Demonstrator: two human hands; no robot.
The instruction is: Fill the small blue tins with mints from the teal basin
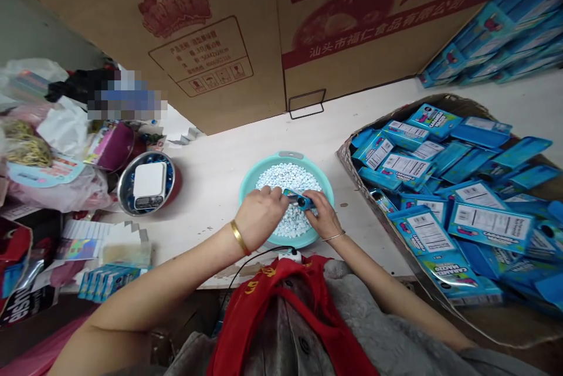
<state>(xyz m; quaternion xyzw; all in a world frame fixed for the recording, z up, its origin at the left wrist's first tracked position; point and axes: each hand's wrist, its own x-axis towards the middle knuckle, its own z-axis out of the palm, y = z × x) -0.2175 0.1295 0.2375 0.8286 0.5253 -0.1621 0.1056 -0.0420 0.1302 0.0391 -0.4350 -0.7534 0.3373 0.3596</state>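
A small blue packet (298, 200) is held level across the body, its long axis running left to right and dipping slightly toward the right end; a dark round spot near its middle is hard to make out, and the fingers hide much of its print. It sits between the two hands, just above a heap of pale blue candies (288, 178) in a teal plastic basin (254, 183); the left hand (260, 217) is closed on the packet's left end, though its fingertips are hard to see, and the right hand (323, 214) is clamped on the right end. A gold bangle (240, 237) circles the left wrist; the basin stands on a white counter (211, 182); to the right, a torn cardboard tray (347, 153) holds a pile of blue boxes (407, 168); to the left, a white digital scale (149, 185) sits in a steel bowl (125, 188).
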